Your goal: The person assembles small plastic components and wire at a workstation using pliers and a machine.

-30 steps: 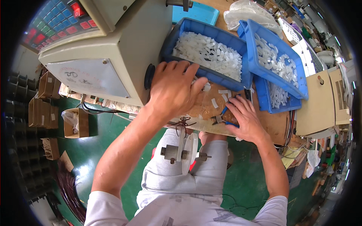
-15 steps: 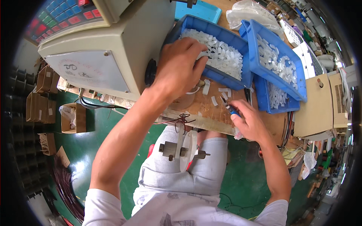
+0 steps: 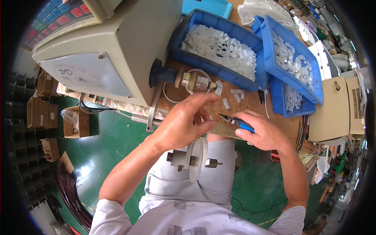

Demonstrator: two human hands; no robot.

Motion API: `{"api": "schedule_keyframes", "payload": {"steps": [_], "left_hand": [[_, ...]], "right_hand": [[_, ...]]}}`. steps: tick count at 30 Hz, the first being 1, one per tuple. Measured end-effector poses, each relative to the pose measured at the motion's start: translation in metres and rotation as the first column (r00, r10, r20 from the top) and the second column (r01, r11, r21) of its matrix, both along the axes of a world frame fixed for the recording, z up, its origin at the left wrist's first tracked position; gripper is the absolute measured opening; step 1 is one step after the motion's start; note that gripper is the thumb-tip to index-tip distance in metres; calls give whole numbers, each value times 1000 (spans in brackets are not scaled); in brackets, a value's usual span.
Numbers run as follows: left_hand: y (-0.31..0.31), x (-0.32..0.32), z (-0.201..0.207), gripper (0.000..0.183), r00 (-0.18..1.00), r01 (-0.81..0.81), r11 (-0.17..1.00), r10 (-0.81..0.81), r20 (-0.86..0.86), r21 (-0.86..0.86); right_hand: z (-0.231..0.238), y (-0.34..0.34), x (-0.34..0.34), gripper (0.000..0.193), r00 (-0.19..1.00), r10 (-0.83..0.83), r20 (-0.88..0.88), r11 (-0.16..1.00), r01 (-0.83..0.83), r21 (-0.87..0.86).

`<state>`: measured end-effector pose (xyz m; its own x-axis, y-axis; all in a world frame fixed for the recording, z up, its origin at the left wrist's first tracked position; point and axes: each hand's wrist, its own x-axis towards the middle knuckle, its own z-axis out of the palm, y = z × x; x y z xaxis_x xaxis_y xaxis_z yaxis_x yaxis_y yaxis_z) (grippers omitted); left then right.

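My left hand (image 3: 182, 121) is in front of the machine's spindle, its thumb and fingers curled toward each other. Whatever lies between those fingertips is too small to make out. Blue-handled cutting pliers (image 3: 239, 122) are gripped in my right hand (image 3: 266, 131), their jaws aimed at the left fingertips. Behind the left hand, the metal spindle (image 3: 192, 81) sticks out of a beige machine (image 3: 133, 43). A few loose white strips (image 3: 226, 103) lie on the wooden bench (image 3: 250, 105) beyond the pliers.
Small white pieces fill one blue bin (image 3: 180, 53); two more blue bins (image 3: 270, 58) are stacked crookedly beside it. A white disc on a metal shaft (image 3: 199, 160) stands over my lap. A beige box (image 3: 329, 111) is at the right, and a cardboard box (image 3: 82, 121) is on the green floor.
My left hand has come down from near the spindle and bin, leaving the spindle in sight. The right hand has shifted slightly with the pliers, and the two hands are closer together.
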<state>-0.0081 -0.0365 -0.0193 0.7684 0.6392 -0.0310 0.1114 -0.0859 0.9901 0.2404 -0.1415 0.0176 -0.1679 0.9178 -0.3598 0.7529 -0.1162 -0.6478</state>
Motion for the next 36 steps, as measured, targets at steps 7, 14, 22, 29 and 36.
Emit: {"api": "schedule_keyframes", "payload": {"steps": [7,14,22,29,36], "left_hand": [[2,0,-3,53,998,51,998,-50,27,-25],[1,-1,-3,55,998,54,998,-55,-11,-13],[3,-2,-7,51,998,58,985,-53,-34,164],[14,9,-24,40,990,136,957,-119,-82,257],[25,23,-25,32,888,365,877,-226,-401,312]], "right_hand": [[-4,8,-9,43,996,88,11,995,-88,53],[0,10,-20,34,991,60,121,991,-73,110],[-24,-9,-10,39,925,89,371,969,-167,184],[-34,22,-30,37,972,-217,-93,880,236,412],[-57,40,-47,19,865,-338,-372,874,435,218]]}}
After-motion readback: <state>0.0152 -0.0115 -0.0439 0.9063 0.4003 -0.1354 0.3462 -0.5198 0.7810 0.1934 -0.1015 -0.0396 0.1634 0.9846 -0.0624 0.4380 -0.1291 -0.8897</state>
